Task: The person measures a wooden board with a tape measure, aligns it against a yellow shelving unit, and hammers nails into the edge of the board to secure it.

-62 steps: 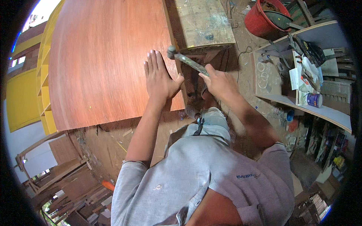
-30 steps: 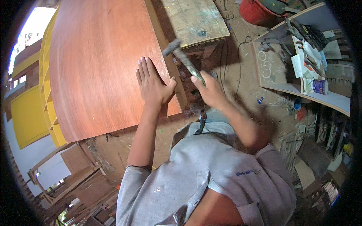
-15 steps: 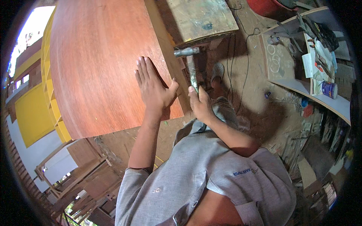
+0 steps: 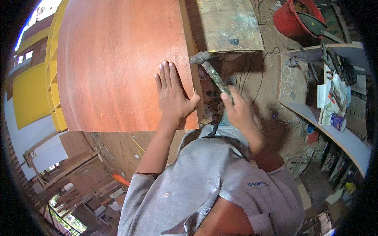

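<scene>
A large reddish-brown wooden panel point(image 4: 114, 67) fills the left and middle, its narrow side edge facing right. Flat on its near right corner lies my left hand point(image 4: 175, 104), fingers stretched out and thumb reaching to the edge. My right hand point(image 4: 239, 112), slightly blurred, is closed round the lower handle of a hammer point(image 4: 215, 76). The handle slants up to the left, with the metal head close beside the panel's side edge. Whether the head touches the edge I cannot tell.
A paint-stained board point(image 4: 232, 29) lies beyond the hammer. Far right stand a red bucket point(image 4: 284, 23) and an open wooden cabinet frame point(image 4: 303, 112) with a purple can point(image 4: 338, 122). Cables point(image 4: 258, 78) cross the floor. Yellow shelving point(image 4: 53, 78) flanks the panel's left.
My right hand has moved right and slightly down, tilting the hammer so its handle slants more. My left hand stays flat on the panel. The whole view has shifted, showing more of the bucket.
</scene>
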Action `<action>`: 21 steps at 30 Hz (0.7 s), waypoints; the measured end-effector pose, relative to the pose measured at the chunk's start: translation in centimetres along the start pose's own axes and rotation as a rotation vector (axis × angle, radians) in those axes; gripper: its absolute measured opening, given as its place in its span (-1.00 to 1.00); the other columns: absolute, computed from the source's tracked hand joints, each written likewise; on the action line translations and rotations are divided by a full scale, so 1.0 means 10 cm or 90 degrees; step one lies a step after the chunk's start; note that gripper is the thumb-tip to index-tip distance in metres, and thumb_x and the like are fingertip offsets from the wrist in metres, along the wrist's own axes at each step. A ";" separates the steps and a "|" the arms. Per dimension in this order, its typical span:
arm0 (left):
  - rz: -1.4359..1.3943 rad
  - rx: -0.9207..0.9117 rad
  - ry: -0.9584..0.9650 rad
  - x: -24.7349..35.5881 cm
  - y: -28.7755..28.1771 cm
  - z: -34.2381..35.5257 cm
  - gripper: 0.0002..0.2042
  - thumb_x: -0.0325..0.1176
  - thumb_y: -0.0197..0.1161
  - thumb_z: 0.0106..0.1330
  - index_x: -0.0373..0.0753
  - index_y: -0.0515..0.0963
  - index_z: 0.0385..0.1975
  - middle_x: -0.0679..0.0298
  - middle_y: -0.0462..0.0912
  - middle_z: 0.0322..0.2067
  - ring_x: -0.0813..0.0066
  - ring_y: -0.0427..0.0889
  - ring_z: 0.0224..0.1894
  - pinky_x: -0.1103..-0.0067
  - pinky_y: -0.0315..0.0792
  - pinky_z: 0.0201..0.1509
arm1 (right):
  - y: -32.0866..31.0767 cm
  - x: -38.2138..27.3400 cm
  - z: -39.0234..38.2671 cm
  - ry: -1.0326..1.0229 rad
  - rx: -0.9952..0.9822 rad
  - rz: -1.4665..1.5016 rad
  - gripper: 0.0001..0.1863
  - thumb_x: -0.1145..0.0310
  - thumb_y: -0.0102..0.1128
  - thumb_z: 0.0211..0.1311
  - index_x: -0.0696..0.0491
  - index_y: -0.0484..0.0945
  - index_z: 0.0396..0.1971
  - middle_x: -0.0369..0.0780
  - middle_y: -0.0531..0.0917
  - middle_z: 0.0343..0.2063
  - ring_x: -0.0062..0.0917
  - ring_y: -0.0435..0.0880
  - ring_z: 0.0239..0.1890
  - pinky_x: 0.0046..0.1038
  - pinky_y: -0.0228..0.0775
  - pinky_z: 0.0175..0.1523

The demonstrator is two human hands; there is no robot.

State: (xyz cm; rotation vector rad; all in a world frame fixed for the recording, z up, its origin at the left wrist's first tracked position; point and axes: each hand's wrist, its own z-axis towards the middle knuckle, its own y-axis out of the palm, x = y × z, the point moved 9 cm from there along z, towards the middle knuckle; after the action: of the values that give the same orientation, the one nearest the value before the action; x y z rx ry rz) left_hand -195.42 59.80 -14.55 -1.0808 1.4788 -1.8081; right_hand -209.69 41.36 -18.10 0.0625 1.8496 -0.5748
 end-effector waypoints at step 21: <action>-0.196 0.189 0.011 -0.30 -0.39 0.72 -0.40 -0.04 0.32 0.42 -0.41 0.51 0.28 -0.20 0.56 0.24 -0.19 0.49 0.34 -0.01 0.21 0.53 | -0.65 -0.57 0.56 -0.112 -0.054 -0.276 -0.55 0.13 0.28 0.57 0.01 0.60 0.31 0.11 0.80 -0.18 0.16 0.80 -0.15 0.01 0.67 -0.03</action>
State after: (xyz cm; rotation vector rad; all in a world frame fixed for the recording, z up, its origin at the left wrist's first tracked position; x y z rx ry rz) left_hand -187.46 59.46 -11.04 -1.1890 1.0489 -2.1703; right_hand -204.77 34.63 -11.96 -0.4422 1.7186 -0.7724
